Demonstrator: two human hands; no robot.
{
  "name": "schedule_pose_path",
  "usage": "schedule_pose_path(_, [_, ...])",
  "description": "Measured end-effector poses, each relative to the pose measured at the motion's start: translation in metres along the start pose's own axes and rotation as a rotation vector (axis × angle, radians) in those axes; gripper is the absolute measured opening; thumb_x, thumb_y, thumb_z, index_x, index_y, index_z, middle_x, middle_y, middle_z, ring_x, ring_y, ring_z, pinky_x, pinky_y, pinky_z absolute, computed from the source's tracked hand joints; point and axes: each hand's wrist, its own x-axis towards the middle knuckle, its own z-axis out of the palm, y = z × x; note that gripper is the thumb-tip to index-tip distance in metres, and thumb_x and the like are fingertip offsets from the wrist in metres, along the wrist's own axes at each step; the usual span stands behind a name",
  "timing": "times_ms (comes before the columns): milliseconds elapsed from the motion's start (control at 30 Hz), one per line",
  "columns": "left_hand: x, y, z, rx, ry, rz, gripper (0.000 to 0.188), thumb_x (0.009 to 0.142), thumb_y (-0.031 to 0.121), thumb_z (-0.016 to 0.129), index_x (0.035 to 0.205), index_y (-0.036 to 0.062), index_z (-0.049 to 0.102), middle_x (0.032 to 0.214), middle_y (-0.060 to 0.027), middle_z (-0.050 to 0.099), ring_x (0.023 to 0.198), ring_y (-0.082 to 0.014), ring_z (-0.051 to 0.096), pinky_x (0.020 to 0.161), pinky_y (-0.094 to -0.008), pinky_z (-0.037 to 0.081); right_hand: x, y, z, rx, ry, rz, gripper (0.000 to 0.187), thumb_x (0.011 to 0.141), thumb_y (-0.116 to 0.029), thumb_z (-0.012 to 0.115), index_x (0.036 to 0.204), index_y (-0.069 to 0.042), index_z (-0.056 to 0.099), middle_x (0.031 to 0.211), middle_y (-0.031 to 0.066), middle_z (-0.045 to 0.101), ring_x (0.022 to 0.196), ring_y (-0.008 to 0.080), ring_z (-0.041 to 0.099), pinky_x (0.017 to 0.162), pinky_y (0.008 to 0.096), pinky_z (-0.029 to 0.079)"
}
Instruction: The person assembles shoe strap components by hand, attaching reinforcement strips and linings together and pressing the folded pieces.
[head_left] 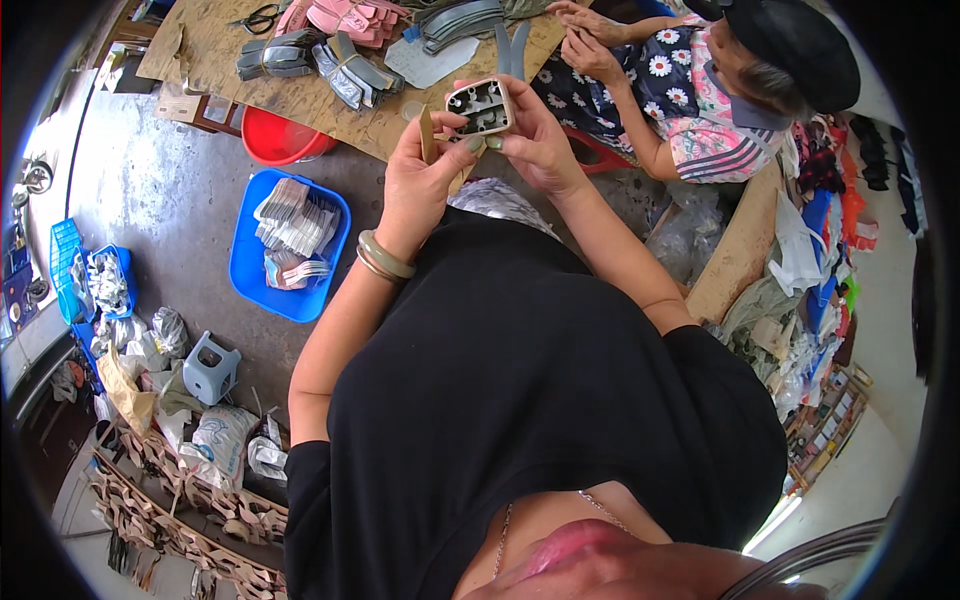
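Both hands hold one small grey moulded block up in front of the chest, just short of the wooden worktable: rounded-rectangular, pale tan rim, open face toward the camera showing ribbed pockets and small holes. Left hand is closed on the block's left edge with thumb and fingers and also pinches a thin tan stick standing upright beside it; right hand is clamped on the right and lower edge. Blue tray of grey pieces sits on the floor below left; a co-worker's hands are busy at the table's far side.
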Motion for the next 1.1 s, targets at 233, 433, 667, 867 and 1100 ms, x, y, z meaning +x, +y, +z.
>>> schedule_pose_path(233, [0.004,-0.004,-0.007,-0.013,0.147,-0.027,0.027,0.096,0.012,0.049,0.122,0.0038,0.051,0.079,0.0023,0.048,0.057,-0.0037,0.039,0.049,-0.0179,0.032,0.007,0.036,-0.044,-0.107,0.181,0.026,0.066,0.076,-0.004,0.064,0.135,-0.001,0.036,0.128,0.0103,0.049,0.121,0.0203,0.049,0.103,0.0362,0.039])
schedule_pose_path(433, [-0.010,0.002,-0.010,-0.160,0.011,-0.261,0.057,0.101,0.050,0.024,0.113,0.0015,0.050,0.061,0.0027,0.033,0.047,-0.0047,0.026,0.041,-0.0185,0.023,0.035,0.115,-0.145,-1.344,0.369,0.333,0.053,0.074,-0.013,0.067,0.124,-0.005,0.048,0.119,0.0138,0.056,0.111,0.0287,0.055,0.092,0.0380,0.046])
schedule_pose_path(667, [-0.013,-0.012,-0.021,-0.273,0.002,-0.405,0.060,0.099,0.056,0.022,0.104,0.0032,0.050,0.058,0.0032,0.031,0.045,-0.0056,0.026,0.040,-0.0185,0.024,0.050,0.157,-0.182,-1.815,0.253,0.279,0.050,0.073,-0.020,0.070,0.118,-0.011,0.052,0.111,0.0132,0.057,0.106,0.0324,0.056,0.090,0.0430,0.046])
schedule_pose_path(867, [-0.002,-0.003,-0.012,-0.317,-0.107,-0.404,0.074,0.095,0.063,0.017,0.109,-0.0012,0.051,0.062,0.0019,0.034,0.046,-0.0054,0.027,0.041,-0.0192,0.025,0.044,0.119,-0.144,-1.743,0.286,0.030,0.043,0.078,-0.028,0.069,0.116,-0.011,0.061,0.108,0.0097,0.063,0.099,0.0262,0.059,0.085,0.0369,0.048])
schedule_pose_path(1100, [0.002,-0.004,-0.011,-0.341,-0.238,-0.429,0.077,0.095,0.063,0.014,0.106,-0.0025,0.053,0.063,0.0023,0.034,0.047,-0.0054,0.027,0.043,-0.0191,0.028,0.002,0.031,-0.017,-0.093,0.077,0.439,0.026,0.092,-0.022,0.058,0.107,-0.002,0.065,0.093,0.0041,0.067,0.090,0.0085,0.061,0.075,0.0245,0.049])
